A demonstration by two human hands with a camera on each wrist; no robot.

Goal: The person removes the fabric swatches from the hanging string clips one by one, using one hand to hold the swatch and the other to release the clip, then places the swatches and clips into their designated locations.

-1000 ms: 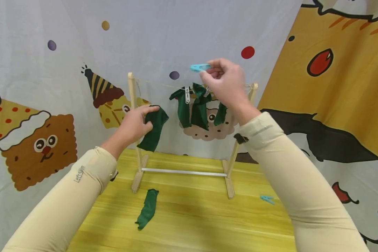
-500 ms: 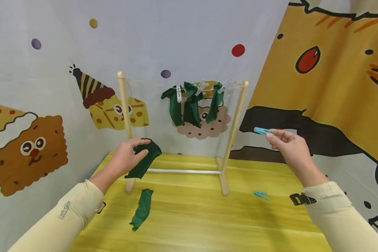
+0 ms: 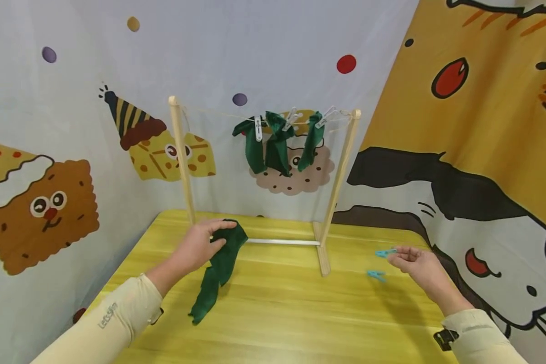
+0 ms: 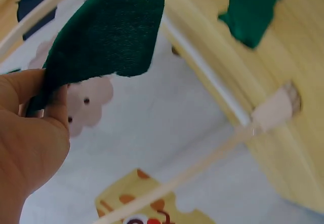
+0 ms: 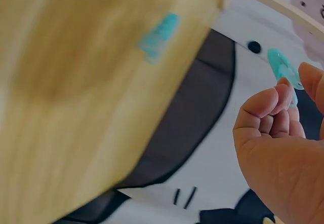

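Observation:
My left hand (image 3: 195, 247) pinches a dark green cloth strip (image 3: 227, 253) between thumb and fingers; the strip hangs down in front of the rack's left foot. In the head view it overlaps a second green strip (image 3: 206, 298) lying on the table. At the right, the thumb and fingers of my right hand (image 3: 420, 268) pinch a light blue clothespin (image 3: 384, 253), held over the table. Another blue clothespin (image 3: 375, 275) lies on the tabletop just below it. The right wrist view shows the held clothespin (image 5: 283, 69) at my fingertips.
A small wooden drying rack (image 3: 341, 177) stands at the back of the yellow table (image 3: 277, 313). White clothespins (image 3: 258, 129) fasten three green strips (image 3: 278, 151) to its string. A printed cloth backdrop (image 3: 291, 40) closes off the back and sides.
My left hand has come down from the rack with the green strip. My right hand has left the string and moved down right, still holding the blue clothespin.

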